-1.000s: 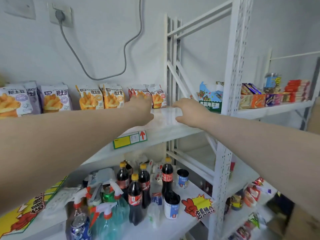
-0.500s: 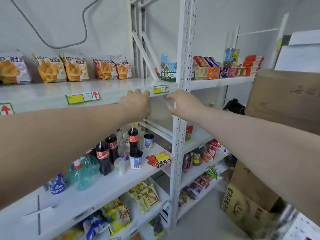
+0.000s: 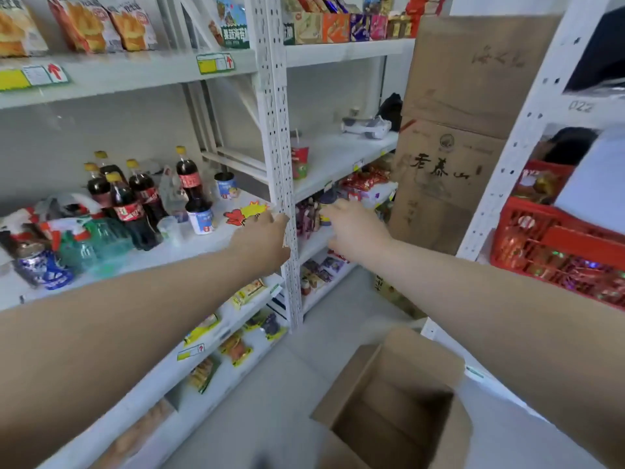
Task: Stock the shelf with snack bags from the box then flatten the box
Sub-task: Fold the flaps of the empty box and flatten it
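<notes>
Left hand (image 3: 263, 235) fingers hidden, grip unclear; right hand (image 3: 355, 229) loose, holding nothing. Box (image 3: 417, 362) open, inside dark.

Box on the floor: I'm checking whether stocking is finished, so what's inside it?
Inside the box only bare cardboard walls and a dark, shadowed bottom show, with no contents visible. Its near part is cut off by the frame.

"022" is printed on the white shelf beam (image 3: 580, 105) at upper right. "老泰山" is brushed in black on the tall cardboard carton (image 3: 446, 198), right of centre.

snack bags (image 3: 101, 25) on shelf (image 3: 135, 74), box (image 3: 395, 411) below
</notes>
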